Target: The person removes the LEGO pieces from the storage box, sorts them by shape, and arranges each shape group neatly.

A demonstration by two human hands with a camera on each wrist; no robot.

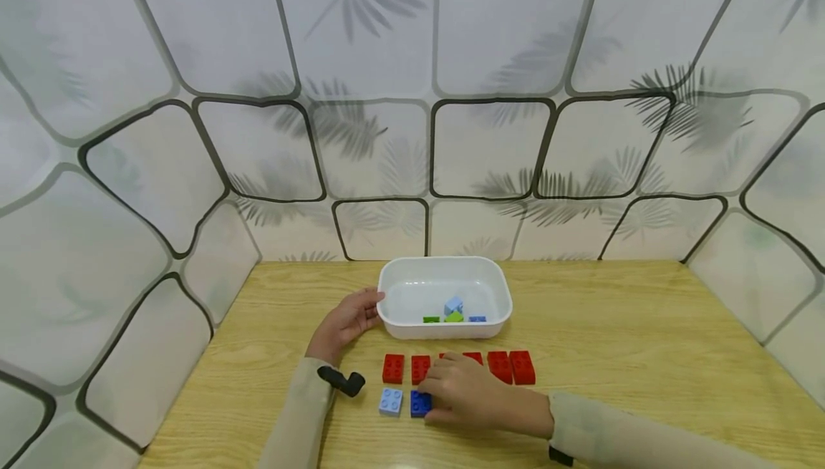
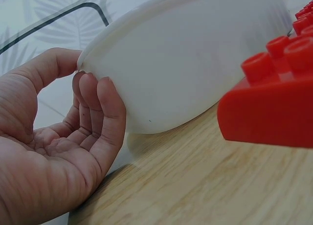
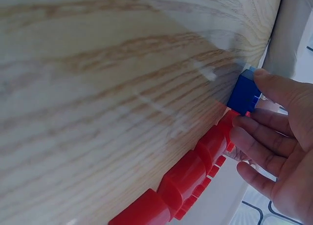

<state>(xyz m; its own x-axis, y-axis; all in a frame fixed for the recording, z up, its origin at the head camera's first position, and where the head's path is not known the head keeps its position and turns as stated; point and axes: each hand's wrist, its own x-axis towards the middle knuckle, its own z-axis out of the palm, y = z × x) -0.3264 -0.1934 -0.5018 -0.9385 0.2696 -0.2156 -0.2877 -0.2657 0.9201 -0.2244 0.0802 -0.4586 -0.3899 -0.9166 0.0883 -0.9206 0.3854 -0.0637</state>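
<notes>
My left hand (image 1: 346,324) grips the left end of a white plastic tub (image 1: 445,331), thumb at the rim and fingers curled under it, as the left wrist view shows. My right hand (image 1: 469,392) pinches a dark blue toy brick (image 1: 420,404) between thumb and fingers, close over the table. Just left of that brick lies a light blue brick (image 1: 389,401) with studs up. Behind both runs a row of several red bricks (image 1: 393,369), partly covered by my right hand. In the right wrist view the dark blue brick (image 3: 243,93) overlaps the row's far end.
Inside the tub lie a few loose pieces: a light blue brick (image 1: 454,304), green bricks (image 1: 454,317) and another blue one (image 1: 478,319) by the near wall. The wooden table (image 1: 612,326) meets a patterned curtain-like backdrop (image 1: 380,147) at the back and sides.
</notes>
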